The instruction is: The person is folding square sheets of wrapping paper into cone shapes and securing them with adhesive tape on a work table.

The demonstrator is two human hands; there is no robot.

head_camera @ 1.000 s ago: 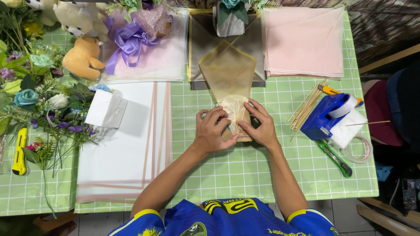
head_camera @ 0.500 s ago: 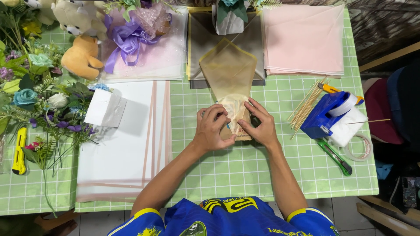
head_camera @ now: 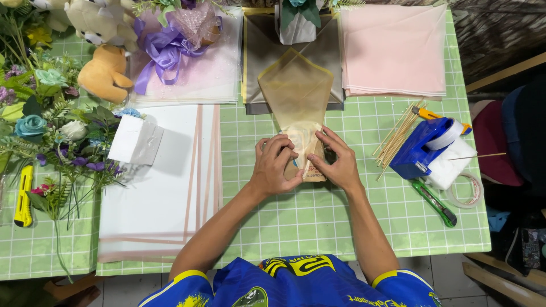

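The left hand [head_camera: 276, 166] and the right hand [head_camera: 336, 161] meet at the centre of the green checked worktop [head_camera: 318, 222]. Both hands grip the narrow lower end of a folded sheet of translucent tan wrapping mesh [head_camera: 297, 91], which fans out away from the person into a pointed, five-sided shape. The left fingers [head_camera: 282, 149] are curled and pressed against the gathered lower end from the left; the right fingers [head_camera: 331, 142] are slightly spread and press against it from the right. The gathered end lies on the worktop between the two hands. The upper point of the mesh overlaps a stack of grey wrapping sheets with a gold edge [head_camera: 263, 42].

To the right of that stack lies a stack of pale pink wrapping sheets [head_camera: 393, 48]. To the left, a purple ribbon bow [head_camera: 162, 48] rests on translucent lilac sheets. Near the left hand lies a large stack of white sheets with pink border lines [head_camera: 165, 187], carrying a small white folded sheet [head_camera: 135, 140].

Right of the right hand are a bundle of thin wooden sticks [head_camera: 395, 136], a blue tape dispenser [head_camera: 424, 146] and a green utility knife [head_camera: 435, 196]. At the left edge are artificial flowers [head_camera: 51, 131], an orange plush bear [head_camera: 105, 71] and a yellow utility knife [head_camera: 24, 196].
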